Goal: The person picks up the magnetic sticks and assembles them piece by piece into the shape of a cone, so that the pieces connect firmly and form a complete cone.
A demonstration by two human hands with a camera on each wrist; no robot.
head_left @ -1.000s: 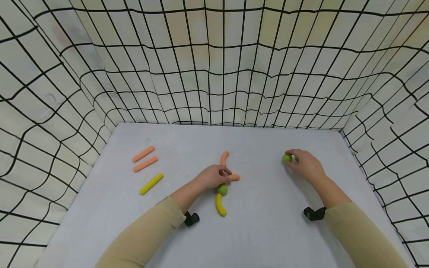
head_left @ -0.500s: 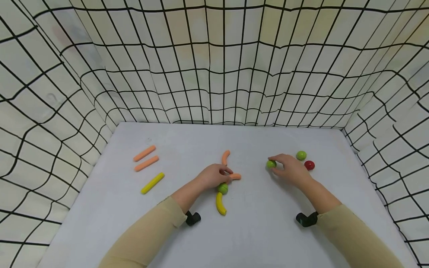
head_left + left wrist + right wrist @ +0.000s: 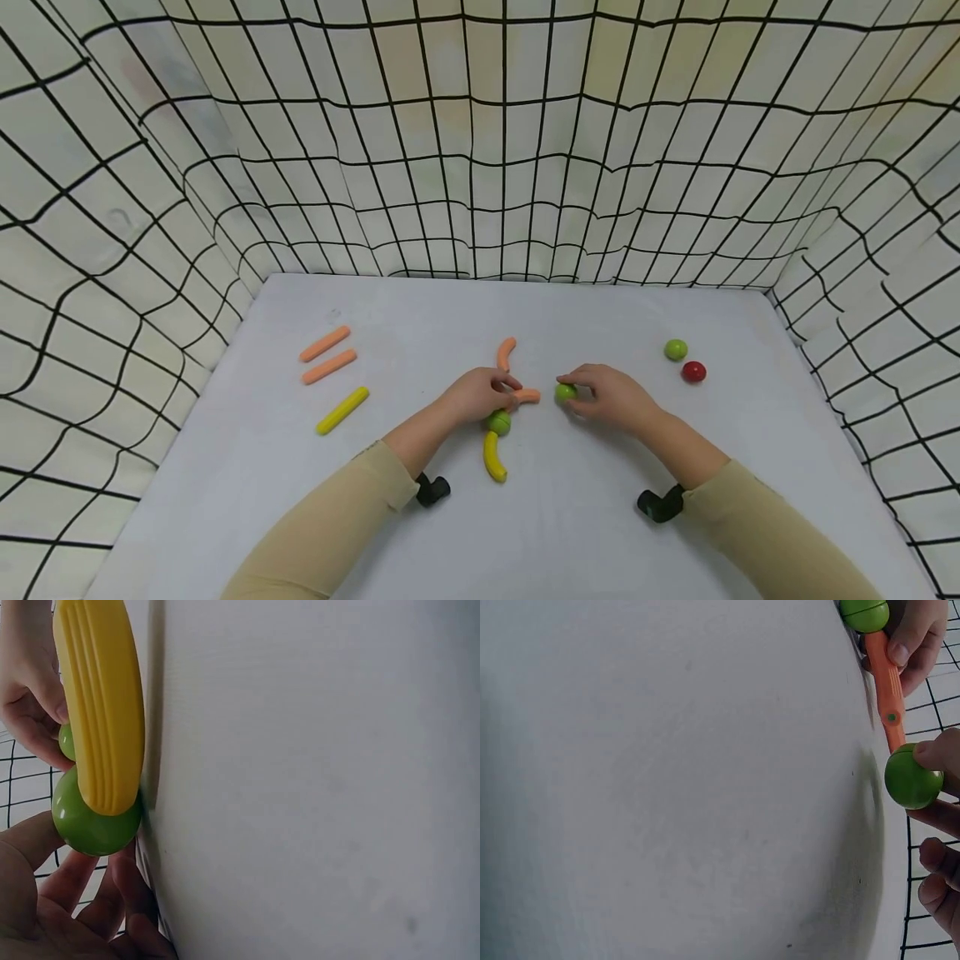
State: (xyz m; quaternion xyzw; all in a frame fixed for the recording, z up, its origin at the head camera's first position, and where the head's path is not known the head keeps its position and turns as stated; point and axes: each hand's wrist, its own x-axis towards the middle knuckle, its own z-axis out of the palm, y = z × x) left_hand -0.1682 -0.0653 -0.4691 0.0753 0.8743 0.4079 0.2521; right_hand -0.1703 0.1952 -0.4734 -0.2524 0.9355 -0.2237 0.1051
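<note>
Centrally, left hand [image 3: 475, 395]: grip narrow, thumb and fingers pinching a curved orange rod-like piece [image 3: 528, 396]; beside it, a glossy green ball [image 3: 498, 423], with a ridged, curved yellow piece [image 3: 493, 457] meeting its near side.
Right hand [image 3: 611, 397]: grip holding a second glossy green ball [image 3: 565, 392], just beside the orange piece's free end.
Far piece: another curved orange length [image 3: 506, 354], beyond the left hand; near end hidden.
Left group: two straight orange rods [image 3: 329, 367] and a straight yellow rod [image 3: 342, 411], well apart from the hands.
Right group: a third green ball [image 3: 676, 350] near a glossy red ball [image 3: 693, 372].
White desk [image 3: 570, 533]: back edge meeting a black-gridded wall [image 3: 517, 179]; broad surface separates each group from the centre.
</note>
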